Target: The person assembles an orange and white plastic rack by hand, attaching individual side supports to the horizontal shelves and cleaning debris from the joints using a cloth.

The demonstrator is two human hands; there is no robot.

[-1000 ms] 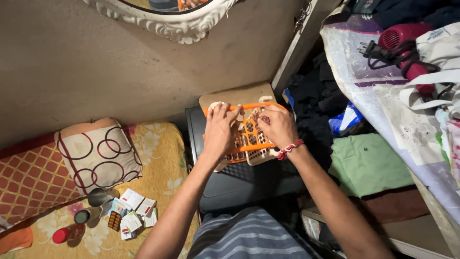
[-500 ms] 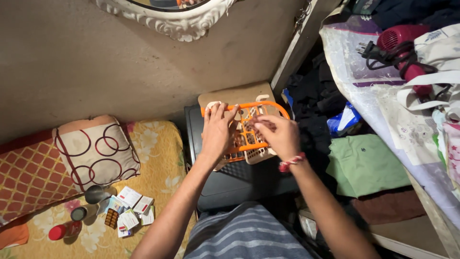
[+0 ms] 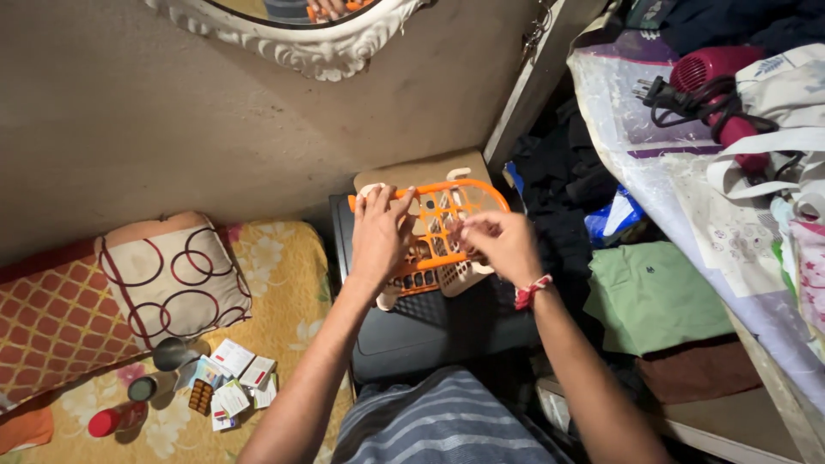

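Both of your hands are on the orange basket [image 3: 434, 228], which sits tilted over the cream perforated basket [image 3: 454, 273] above the black case [image 3: 412, 331] in front of your lap. Your left hand [image 3: 378, 236] is clamped on the orange rim at its near-left corner, fingers curled over the edge; your right hand [image 3: 498, 245] has its fingertips pinched at the lattice near the middle, though whether they grip a bar or something small inside it cannot be made out. Hold the rim steady with the left so the lattice does not flex while the right works. Beside your left arm, on the yellow bedspread [image 3: 275, 283], lie a patterned pillow [image 3: 172, 275], small boxes and blister packs [image 3: 232, 378] and a red-capped bottle [image 3: 116, 419]. At your right, folded green cloth [image 3: 653, 296] and dark clothing crowd close, leaving that elbow little room.
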